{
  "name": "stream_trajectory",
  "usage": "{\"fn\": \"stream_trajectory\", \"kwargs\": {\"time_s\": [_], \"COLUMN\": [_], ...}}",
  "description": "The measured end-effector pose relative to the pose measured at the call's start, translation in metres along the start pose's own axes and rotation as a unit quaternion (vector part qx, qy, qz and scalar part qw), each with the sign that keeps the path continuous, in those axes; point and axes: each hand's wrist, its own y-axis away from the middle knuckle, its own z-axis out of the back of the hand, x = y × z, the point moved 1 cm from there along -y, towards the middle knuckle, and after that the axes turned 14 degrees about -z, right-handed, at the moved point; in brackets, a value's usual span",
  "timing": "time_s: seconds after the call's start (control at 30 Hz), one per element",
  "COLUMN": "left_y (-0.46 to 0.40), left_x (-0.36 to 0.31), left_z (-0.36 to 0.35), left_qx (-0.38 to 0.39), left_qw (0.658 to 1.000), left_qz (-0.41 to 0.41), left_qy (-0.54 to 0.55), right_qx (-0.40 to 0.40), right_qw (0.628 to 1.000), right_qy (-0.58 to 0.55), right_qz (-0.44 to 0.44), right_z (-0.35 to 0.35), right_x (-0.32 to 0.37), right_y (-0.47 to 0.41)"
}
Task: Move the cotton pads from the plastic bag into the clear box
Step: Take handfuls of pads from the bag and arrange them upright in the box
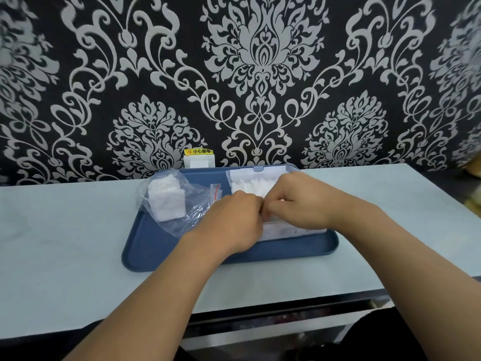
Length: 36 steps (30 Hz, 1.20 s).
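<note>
While cotton pads [166, 201] wait in the plastic bag [182, 204] at ten o'clock, our left hand [234, 220] and right hand [299, 201] curl together over the clear box [250, 175], grip contents hidden. Pads look soft, light; pinch the stack's edges.

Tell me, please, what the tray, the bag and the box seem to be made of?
Tray: probably matte blue plastic, with a smooth moulded rim. Bag: thin clear plastic film, crinkled and glossy, with white pads showing through. Box: clear hard plastic, it seems; straight edges and a small latch tab.
</note>
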Motion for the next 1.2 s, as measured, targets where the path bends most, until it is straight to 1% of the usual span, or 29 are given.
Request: {"fn": "stream_trajectory", "kwargs": {"time_s": [0.03, 0.07, 0.13, 0.2, 0.27, 0.5, 0.57, 0.6, 0.63, 0.67, 0.7, 0.73, 0.77, 0.8, 0.83, 0.87, 0.9, 0.93, 0.97, 1.0, 1.03, 1.1, 1.2], "left_y": [0.0, 0.0, 0.0, 0.002, 0.002, 0.003, 0.003, 0.004, 0.006, 0.01, 0.015, 0.02, 0.028, 0.037, 0.045, 0.052, 0.058, 0.063, 0.066, 0.068, 0.068, 0.068, 0.068], "left_x": [0.0, 0.0, 0.002, 0.002, 0.0, -0.003, -0.001, 0.001, 0.003, 0.004, 0.008, 0.009, 0.016, 0.027, 0.042, 0.06, 0.079, 0.098, 0.115, 0.127, 0.135, 0.146, 0.151], "left_z": [0.0, 0.0, 0.001, 0.002, 0.002, 0.003, 0.003, 0.005, 0.008, 0.014, 0.022, 0.032, 0.045, 0.057, 0.067, 0.073, 0.076, 0.075, 0.07, 0.064, 0.056, 0.045, 0.042], "left_qx": [-0.001, -0.003, -0.011, -0.017, -0.02, -0.011, -0.025, -0.044, -0.075, -0.118, -0.179, -0.253, -0.34, -0.422, -0.482, -0.509, -0.504, -0.471, -0.42, -0.363, -0.31, -0.243, -0.238], "left_qw": [1.0, 1.0, 1.0, 1.0, 1.0, 1.0, 1.0, 0.998, 0.996, 0.99, 0.978, 0.957, 0.926, 0.891, 0.864, 0.851, 0.852, 0.864, 0.875, 0.88, 0.879, 0.876, 0.877], "left_qz": [0.001, 0.002, 0.002, 0.001, -0.003, -0.004, -0.017, -0.026, -0.038, -0.046, -0.048, -0.051, -0.047, -0.033, -0.009, 0.032, 0.083, 0.142, 0.199, 0.242, 0.265, 0.257, 0.229], "left_qy": [0.002, 0.001, -0.005, -0.007, -0.006, -0.012, 0.007, 0.024, 0.044, 0.065, 0.094, 0.131, 0.157, 0.162, 0.149, 0.128, 0.109, 0.107, 0.136, 0.188, 0.249, 0.328, 0.35], "right_qx": [0.035, 0.048, 0.036, 0.032, 0.038, 0.099, 0.103, 0.088, 0.054, -0.005, -0.079, -0.142, -0.175, -0.169, -0.138, -0.095, -0.052, -0.028, -0.029, -0.035, -0.041, -0.06, -0.04], "right_qw": [0.998, 0.992, 0.975, 0.957, 0.951, 0.95, 0.958, 0.966, 0.976, 0.985, 0.987, 0.986, 0.984, 0.984, 0.987, 0.992, 0.998, 0.999, 0.999, 0.999, 0.998, 0.997, 0.987], "right_qy": [0.052, 0.108, 0.21, 0.266, 0.28, 0.259, 0.231, 0.206, 0.177, 0.148, 0.124, 0.082, 0.02, -0.045, -0.078, -0.064, -0.016, 0.022, 0.04, 0.04, 0.029, -0.032, -0.155], "right_qz": [-0.019, -0.031, -0.066, -0.109, -0.127, -0.142, -0.138, -0.132, -0.117, -0.094, -0.066, -0.042, -0.01, 0.019, 0.04, 0.045, 0.041, 0.029, 0.009, -0.012, -0.027, -0.02, 0.02], "right_z": [-0.004, -0.007, -0.013, -0.015, -0.015, -0.01, -0.007, -0.003, 0.002, 0.007, 0.012, 0.016, 0.018, 0.016, 0.011, 0.0, -0.016, -0.032, -0.045, -0.053, -0.058, -0.061, -0.065], "right_x": [0.002, 0.004, 0.01, 0.017, 0.021, 0.02, 0.02, 0.02, 0.02, 0.022, 0.027, 0.03, 0.039, 0.048, 0.057, 0.066, 0.072, 0.077, 0.079, 0.083, 0.086, 0.092, 0.098], "right_y": [-0.004, -0.009, -0.014, -0.013, -0.009, -0.007, -0.007, -0.005, -0.001, 0.003, 0.007, 0.013, 0.016, 0.017, 0.016, 0.013, 0.005, -0.004, -0.013, -0.02, -0.027, -0.034, -0.045]}}
